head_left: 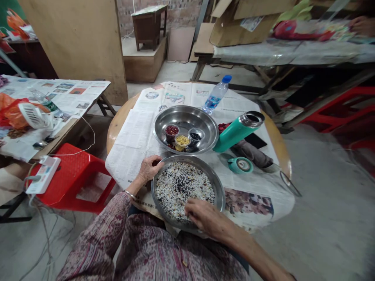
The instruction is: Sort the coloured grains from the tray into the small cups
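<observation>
A round metal basin point(221, 195) holds a spread of white grains mixed with black, yellow and reddish ones point(184, 183). My left hand point(150, 168) grips its upper left rim. My right hand point(206, 218) is over the lower right of the grains, fingers curled together at the surface; whether anything is pinched is hidden. Just beyond stands a second metal basin point(187, 111). In it are three small clear cups: red beans point(172, 132), yellow kernels point(182, 141) and black beans point(195, 136). Some loose grains lie around them.
Newspaper point(129, 136) covers the round table. A water bottle point(217, 93), an open green thermos point(238, 130) and its lid point(240, 165) stand to the right. A red stool point(73, 175) carries a power strip point(43, 175). Another person's hand point(363, 26) is at the far right table.
</observation>
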### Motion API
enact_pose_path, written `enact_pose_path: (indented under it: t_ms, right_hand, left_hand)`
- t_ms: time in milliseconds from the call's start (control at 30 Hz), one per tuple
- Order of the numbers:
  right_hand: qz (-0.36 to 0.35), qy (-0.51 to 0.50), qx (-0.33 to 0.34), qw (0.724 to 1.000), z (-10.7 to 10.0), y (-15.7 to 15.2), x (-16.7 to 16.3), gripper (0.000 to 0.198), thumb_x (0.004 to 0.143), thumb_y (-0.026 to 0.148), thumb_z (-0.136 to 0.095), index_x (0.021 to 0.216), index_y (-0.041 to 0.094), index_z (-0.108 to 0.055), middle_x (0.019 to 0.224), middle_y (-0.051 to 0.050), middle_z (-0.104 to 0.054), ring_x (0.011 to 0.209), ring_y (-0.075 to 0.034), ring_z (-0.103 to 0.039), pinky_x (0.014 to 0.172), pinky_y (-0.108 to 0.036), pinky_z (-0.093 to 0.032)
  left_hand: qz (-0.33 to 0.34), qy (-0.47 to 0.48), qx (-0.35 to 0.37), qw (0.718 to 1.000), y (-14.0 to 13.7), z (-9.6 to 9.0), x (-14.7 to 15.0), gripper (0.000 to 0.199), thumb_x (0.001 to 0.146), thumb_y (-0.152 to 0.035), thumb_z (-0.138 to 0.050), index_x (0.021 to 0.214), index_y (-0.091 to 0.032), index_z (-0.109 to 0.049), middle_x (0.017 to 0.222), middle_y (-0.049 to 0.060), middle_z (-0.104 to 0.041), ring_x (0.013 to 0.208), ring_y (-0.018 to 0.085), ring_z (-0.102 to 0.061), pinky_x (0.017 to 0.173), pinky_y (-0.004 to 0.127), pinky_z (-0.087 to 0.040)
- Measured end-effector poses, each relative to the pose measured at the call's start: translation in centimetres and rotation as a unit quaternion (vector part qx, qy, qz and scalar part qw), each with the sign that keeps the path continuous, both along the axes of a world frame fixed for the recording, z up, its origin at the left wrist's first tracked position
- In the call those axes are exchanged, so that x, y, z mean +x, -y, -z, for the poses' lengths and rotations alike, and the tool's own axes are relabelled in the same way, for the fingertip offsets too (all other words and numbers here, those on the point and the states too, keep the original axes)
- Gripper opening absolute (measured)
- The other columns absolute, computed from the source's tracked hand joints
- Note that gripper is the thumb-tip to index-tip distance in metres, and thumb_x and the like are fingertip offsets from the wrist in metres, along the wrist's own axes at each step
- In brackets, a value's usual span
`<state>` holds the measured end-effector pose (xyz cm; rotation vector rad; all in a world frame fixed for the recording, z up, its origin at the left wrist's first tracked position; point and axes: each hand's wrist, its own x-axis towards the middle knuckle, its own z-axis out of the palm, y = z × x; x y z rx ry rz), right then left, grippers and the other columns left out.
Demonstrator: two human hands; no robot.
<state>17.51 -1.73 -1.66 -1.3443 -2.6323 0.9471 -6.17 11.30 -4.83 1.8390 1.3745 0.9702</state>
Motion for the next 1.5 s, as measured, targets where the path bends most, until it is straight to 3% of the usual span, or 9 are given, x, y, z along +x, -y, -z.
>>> enact_pose_path:
  t_ms: [100, 300, 400, 667, 767, 967, 1133, 1300, 1500]
  right_hand:
    - [-0.009, 0.015, 0.031, 0.999, 0.2, 0.3, -0.2, 0.022, 0.086, 0.006, -0.051, 0.086, 0.022, -0.066, 0.093, -0.004, -0.066, 0.086, -0.016, -0.062, 0.074, -0.026, -0.045]
    - [0.149, 0.068, 0.190, 0.968, 1.3, -3.7, 0.1, 0.027, 0.094, 0.013, -0.045, 0.112, 0.019, -0.064, 0.110, -0.012, -0.064, 0.108, -0.025, -0.057, 0.086, -0.035, -0.050]
    - [0.185, 0.059, 0.219, 0.956, 1.5, -4.9, -0.7, 0.026, 0.095, 0.019, -0.049, 0.117, 0.018, -0.061, 0.117, -0.014, -0.062, 0.112, -0.028, -0.055, 0.091, -0.040, -0.050]
    - [-0.015, -0.027, 0.180, 0.983, 0.0, -3.4, -6.8, 0.025, 0.089, 0.020, -0.062, 0.114, 0.021, -0.061, 0.125, -0.011, -0.058, 0.113, -0.026, -0.053, 0.090, -0.040, -0.051]
    - [-0.008, 0.009, 0.203, 0.979, 0.3, -3.9, -5.5, 0.015, 0.091, 0.014, -0.055, 0.101, 0.019, -0.065, 0.119, -0.012, -0.061, 0.108, -0.026, -0.054, 0.088, -0.040, -0.050]
    - [0.157, 0.074, 0.261, 0.950, 1.5, -4.8, 1.3, 0.020, 0.093, 0.011, -0.047, 0.098, 0.017, -0.065, 0.110, -0.014, -0.064, 0.103, -0.027, -0.055, 0.088, -0.040, -0.050]
    - [0.151, 0.039, 0.234, 0.960, 1.9, -3.1, 0.7, 0.021, 0.093, 0.012, -0.047, 0.102, 0.020, -0.064, 0.106, -0.010, -0.066, 0.101, -0.024, -0.060, 0.085, -0.036, -0.051]
    - [0.094, -0.008, 0.212, 0.973, 0.2, -3.1, -1.8, 0.019, 0.093, 0.014, -0.049, 0.092, 0.022, -0.066, 0.088, -0.005, -0.068, 0.085, -0.019, -0.064, 0.074, -0.029, -0.049]
    - [0.296, -0.083, 0.317, 0.897, -4.5, -9.5, 1.2, 0.023, 0.094, 0.028, -0.050, 0.093, 0.020, -0.071, 0.095, -0.006, -0.074, 0.081, -0.019, -0.067, 0.072, -0.030, -0.047]
  left_hand:
    - [0.000, 0.002, -0.002, 1.000, 0.0, 0.1, 0.0, 0.011, 0.081, -0.023, -0.066, 0.085, -0.015, -0.072, 0.069, -0.001, -0.067, 0.062, 0.011, -0.055, 0.063, 0.022, -0.045]
    - [-0.002, 0.002, -0.005, 1.000, 0.0, -0.1, 0.0, 0.011, 0.081, -0.023, -0.065, 0.084, -0.015, -0.072, 0.067, -0.001, -0.065, 0.062, 0.011, -0.054, 0.063, 0.021, -0.044]
    - [-0.001, 0.006, -0.005, 1.000, 0.1, -0.2, 0.0, 0.011, 0.081, -0.022, -0.065, 0.084, -0.014, -0.072, 0.067, -0.001, -0.065, 0.061, 0.010, -0.054, 0.063, 0.022, -0.044]
    - [-0.005, 0.008, -0.006, 1.000, 0.0, -0.3, 0.0, 0.010, 0.081, -0.022, -0.065, 0.085, -0.016, -0.072, 0.071, 0.000, -0.068, 0.065, 0.011, -0.057, 0.065, 0.022, -0.045]
    - [-0.006, 0.011, -0.006, 1.000, -0.1, -0.1, -0.1, 0.010, 0.081, -0.023, -0.066, 0.084, -0.016, -0.072, 0.071, 0.000, -0.068, 0.064, 0.011, -0.056, 0.064, 0.022, -0.045]
    - [0.000, 0.018, -0.005, 1.000, -0.1, 0.2, -0.1, 0.010, 0.081, -0.023, -0.065, 0.083, -0.015, -0.072, 0.068, -0.001, -0.066, 0.063, 0.011, -0.055, 0.061, 0.021, -0.043]
    - [-0.002, 0.018, -0.006, 1.000, 0.0, -0.2, -0.1, 0.011, 0.081, -0.023, -0.065, 0.083, -0.015, -0.072, 0.067, -0.001, -0.065, 0.061, 0.011, -0.053, 0.060, 0.021, -0.042]
    - [-0.005, 0.010, -0.005, 1.000, 0.0, -0.3, -0.1, 0.010, 0.080, -0.022, -0.066, 0.082, -0.015, -0.072, 0.069, -0.001, -0.067, 0.061, 0.010, -0.054, 0.061, 0.021, -0.042]
    - [0.001, 0.014, -0.006, 1.000, -0.1, 0.0, -0.2, 0.013, 0.082, -0.026, -0.065, 0.083, -0.016, -0.071, 0.073, 0.000, -0.070, 0.065, 0.012, -0.058, 0.064, 0.022, -0.045]
